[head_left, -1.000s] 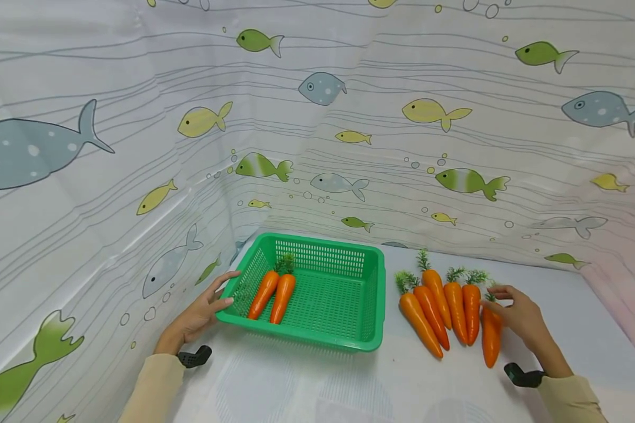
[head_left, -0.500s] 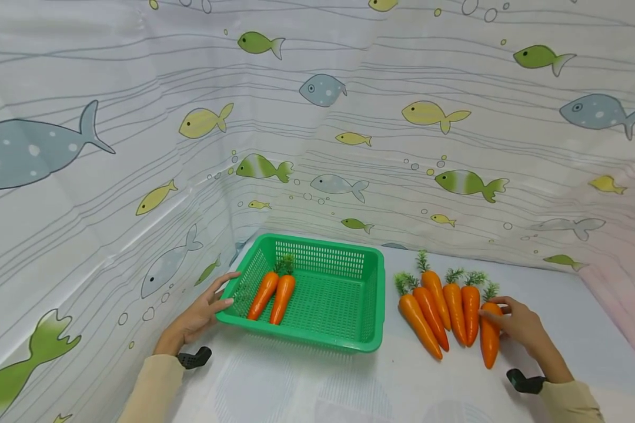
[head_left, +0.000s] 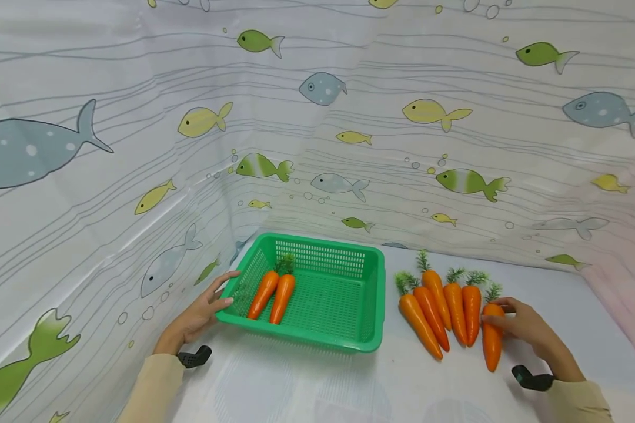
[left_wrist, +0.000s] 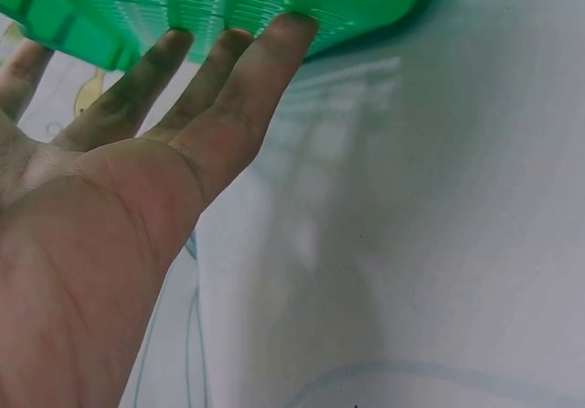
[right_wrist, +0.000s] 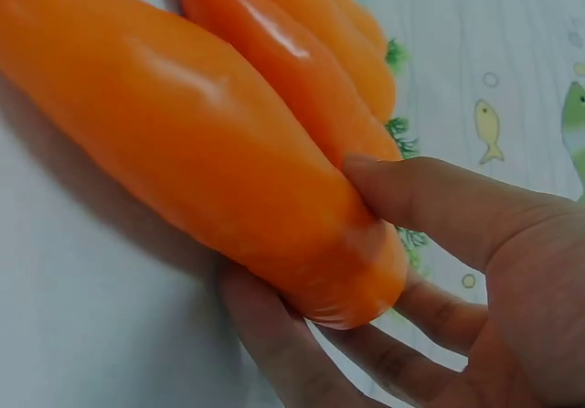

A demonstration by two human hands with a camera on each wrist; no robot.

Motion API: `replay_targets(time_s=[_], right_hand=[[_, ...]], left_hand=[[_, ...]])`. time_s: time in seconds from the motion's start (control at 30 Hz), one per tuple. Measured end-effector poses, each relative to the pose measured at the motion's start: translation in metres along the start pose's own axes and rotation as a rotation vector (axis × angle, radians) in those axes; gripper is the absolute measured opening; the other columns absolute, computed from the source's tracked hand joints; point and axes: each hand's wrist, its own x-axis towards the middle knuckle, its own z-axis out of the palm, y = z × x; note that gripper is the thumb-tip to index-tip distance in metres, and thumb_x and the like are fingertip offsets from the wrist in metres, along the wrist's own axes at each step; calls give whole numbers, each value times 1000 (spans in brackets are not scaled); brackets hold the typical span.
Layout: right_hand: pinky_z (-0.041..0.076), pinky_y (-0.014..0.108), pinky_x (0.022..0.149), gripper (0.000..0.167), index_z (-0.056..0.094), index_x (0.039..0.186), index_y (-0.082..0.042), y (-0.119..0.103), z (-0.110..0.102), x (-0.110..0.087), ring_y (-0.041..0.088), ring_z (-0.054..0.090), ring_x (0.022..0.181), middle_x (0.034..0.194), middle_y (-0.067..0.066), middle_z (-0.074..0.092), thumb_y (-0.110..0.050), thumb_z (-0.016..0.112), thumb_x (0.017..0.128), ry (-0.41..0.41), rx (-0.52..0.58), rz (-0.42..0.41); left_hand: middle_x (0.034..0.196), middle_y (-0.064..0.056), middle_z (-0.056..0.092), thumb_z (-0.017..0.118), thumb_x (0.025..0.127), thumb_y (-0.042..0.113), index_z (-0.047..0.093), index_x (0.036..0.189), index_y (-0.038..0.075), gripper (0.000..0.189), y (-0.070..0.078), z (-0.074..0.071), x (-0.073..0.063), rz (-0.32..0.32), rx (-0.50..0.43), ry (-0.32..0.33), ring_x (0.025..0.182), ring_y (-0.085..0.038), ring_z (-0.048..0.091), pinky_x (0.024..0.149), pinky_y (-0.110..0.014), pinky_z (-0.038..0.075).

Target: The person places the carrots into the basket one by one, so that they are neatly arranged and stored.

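Note:
At the right end of the row of carrots, my right hand (head_left: 529, 329) grips one orange carrot (head_left: 491, 343) near its leafy top. The right wrist view shows the thumb (right_wrist: 430, 193) on the upper side of that carrot and fingers around its other side. My left hand (head_left: 201, 311) rests against the left side of a green plastic basket (head_left: 328, 339), fingers fairly straight. Fingertips touch the basket's slotted outer wall in the left wrist view. Inside the basket lie two carrots (head_left: 283, 299), side by side at the left.
Several more carrots (head_left: 436, 305) lie fanned out on the white table (head_left: 296, 388), between the basket and my right hand, green tops pointing away. A fish-patterned sheet (head_left: 391, 164) rises behind the table and along its left side.
My right hand has shifted from over the carrot's top to its right side, with the thumb now across it and the leaves uncovered. The left hand and basket stay put.

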Motion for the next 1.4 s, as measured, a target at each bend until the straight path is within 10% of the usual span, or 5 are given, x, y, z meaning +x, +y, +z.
replay_targets(time_s=[0.53,1.03,1.4], right_hand=[[59,38,80,87,32,151,9,-5,-14,0,25,65,98,144,37,35,-50,67,98,101,170,-64],[60,34,80,86,30,155,6,-39,-11,-6,54,43,126,153,37,28,-50,64,100,133,249,-154],[59,31,81,82,33,156,1,-59,4,-6,47,47,126,152,31,32,-48,66,99,129,304,-189]], left_hand=[[161,-20,17,50,108,12,19,164,29,67,5,-3,3,10,26,-10,122,-29,54,89,-45,54],[156,-20,27,48,109,10,16,165,29,68,3,2,1,4,-35,-37,120,-27,60,89,-46,56],[155,-22,27,49,108,10,17,164,30,68,1,0,2,10,-34,-25,119,-26,60,89,-45,55]])
